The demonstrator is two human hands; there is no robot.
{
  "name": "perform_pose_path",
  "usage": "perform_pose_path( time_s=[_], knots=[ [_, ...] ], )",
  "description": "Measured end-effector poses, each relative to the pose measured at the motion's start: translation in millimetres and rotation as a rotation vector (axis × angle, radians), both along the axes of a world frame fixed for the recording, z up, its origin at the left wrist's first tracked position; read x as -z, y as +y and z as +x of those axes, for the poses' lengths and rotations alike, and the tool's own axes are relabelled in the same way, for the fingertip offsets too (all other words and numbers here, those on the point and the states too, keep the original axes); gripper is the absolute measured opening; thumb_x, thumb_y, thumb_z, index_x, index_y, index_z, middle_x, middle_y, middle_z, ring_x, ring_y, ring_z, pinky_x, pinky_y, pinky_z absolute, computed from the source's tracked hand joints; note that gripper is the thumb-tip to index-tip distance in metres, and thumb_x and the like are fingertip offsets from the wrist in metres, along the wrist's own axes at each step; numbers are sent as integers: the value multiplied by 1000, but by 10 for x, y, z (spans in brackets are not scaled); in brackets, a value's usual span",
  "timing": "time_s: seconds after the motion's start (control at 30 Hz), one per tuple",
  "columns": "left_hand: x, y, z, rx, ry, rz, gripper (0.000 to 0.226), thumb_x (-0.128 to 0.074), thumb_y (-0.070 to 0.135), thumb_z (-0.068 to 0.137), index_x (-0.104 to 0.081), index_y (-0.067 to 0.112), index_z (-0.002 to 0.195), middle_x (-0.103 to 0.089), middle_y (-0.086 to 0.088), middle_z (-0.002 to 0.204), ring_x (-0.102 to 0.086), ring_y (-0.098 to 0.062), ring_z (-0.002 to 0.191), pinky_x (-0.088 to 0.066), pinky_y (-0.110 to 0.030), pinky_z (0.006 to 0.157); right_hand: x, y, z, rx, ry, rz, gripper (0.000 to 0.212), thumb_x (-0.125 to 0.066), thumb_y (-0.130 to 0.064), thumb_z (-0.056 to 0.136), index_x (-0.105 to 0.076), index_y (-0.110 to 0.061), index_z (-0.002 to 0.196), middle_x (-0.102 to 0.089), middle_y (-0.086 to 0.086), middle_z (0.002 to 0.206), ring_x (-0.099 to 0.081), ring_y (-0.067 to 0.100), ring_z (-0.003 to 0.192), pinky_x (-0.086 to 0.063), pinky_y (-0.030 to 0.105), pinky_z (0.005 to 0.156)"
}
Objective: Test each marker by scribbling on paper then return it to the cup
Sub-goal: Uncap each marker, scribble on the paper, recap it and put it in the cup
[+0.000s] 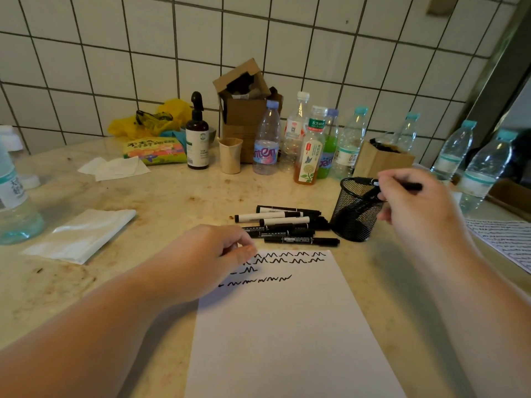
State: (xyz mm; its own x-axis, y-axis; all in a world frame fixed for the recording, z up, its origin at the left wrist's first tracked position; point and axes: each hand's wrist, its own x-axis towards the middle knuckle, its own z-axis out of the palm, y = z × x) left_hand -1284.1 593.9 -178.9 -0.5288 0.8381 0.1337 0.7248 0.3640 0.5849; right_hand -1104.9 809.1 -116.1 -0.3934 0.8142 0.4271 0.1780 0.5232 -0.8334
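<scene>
A white sheet of paper [290, 334] lies in front of me with several black zigzag scribbles along its top. My left hand [201, 259] rests on the sheet's top left corner, fingers curled, holding nothing. Several black and white markers [284, 225] lie in a pile just beyond the paper. A black mesh cup [355, 216] stands to their right. My right hand [413, 202] hovers at the cup's right rim, shut on a black marker [408, 186] that lies across the cup's opening.
Several plastic bottles [267, 139], a brown spray bottle [197, 139], a beige cup [230, 155] and cardboard boxes [244, 110] line the tiled wall. Folded tissues [83, 234] lie at left, a written sheet [508, 242] at far right. A water bottle [14, 202] stands at left.
</scene>
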Motion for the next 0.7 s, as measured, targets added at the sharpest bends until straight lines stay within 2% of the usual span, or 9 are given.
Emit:
perform_pose_path(
  time_s=[0.07, 0.2, 0.37, 0.5, 0.57, 0.6, 0.7],
  knots=[
    [5, 1, -6, 2, 10, 0, 14, -52, 49, 95, -65, 43, 97, -61, 26, 67, -52, 2, 54, -37, -17, 51, -39, 18, -27, 5, -89, 21, 12, -54, -39, 99, -66, -36, 99, -69, -7, 92, -68, 16, 69, -59, 42, 75],
    [9, 0, -15, 2, 23, 6, 14, -53, 48, 95, -66, 42, 97, -60, 29, 65, -51, 4, 54, -36, -16, 51, -110, 59, -104, 30, -189, -1, 15, -51, -42, 99, -64, -37, 94, -70, -8, 90, -72, 19, 70, -60, 51, 82],
    [12, -9, -12, -6, 31, 8, 15, -52, 48, 95, -65, 42, 95, -59, 24, 63, -50, 2, 52, -37, -16, 49, -124, 116, -150, 70, -155, -39, 21, -55, -41, 100, -62, -33, 117, -75, -7, 87, -72, 17, 64, -62, 52, 79],
    [8, 0, -4, 7, 16, 0, 15, -52, 48, 95, -66, 41, 95, -62, 24, 66, -53, 0, 53, -39, -17, 51, -72, -12, -113, 43, -99, 99, 13, -58, -38, 99, -57, -35, 112, -72, -4, 84, -69, 18, 62, -61, 48, 71],
    [16, 10, -3, 6, 12, -5, 16, -52, 48, 95, -66, 42, 96, -65, 19, 70, -58, -3, 59, -45, -23, 56, -12, -97, -132, -78, -219, 161, 2, -60, -37, 98, -61, -36, 99, -70, -5, 83, -68, 16, 66, -56, 37, 65],
    [20, 13, -5, 2, 11, -9, 16, -52, 48, 94, -66, 42, 96, -66, 18, 72, -60, -5, 63, -49, -26, 59, 29, -138, -169, -146, -350, 158, 5, -61, -37, 97, -63, -35, 93, -69, -7, 83, -66, 12, 70, -52, 33, 65],
    [20, 12, -13, -4, 18, -34, 15, -51, 48, 94, -66, 43, 97, -66, 20, 75, -61, -6, 67, -52, -27, 63, 233, -151, -338, -248, -713, 160, 10, -64, -36, 96, -72, -32, 90, -69, -11, 92, -63, 11, 87, -52, 36, 79]
  ],
)
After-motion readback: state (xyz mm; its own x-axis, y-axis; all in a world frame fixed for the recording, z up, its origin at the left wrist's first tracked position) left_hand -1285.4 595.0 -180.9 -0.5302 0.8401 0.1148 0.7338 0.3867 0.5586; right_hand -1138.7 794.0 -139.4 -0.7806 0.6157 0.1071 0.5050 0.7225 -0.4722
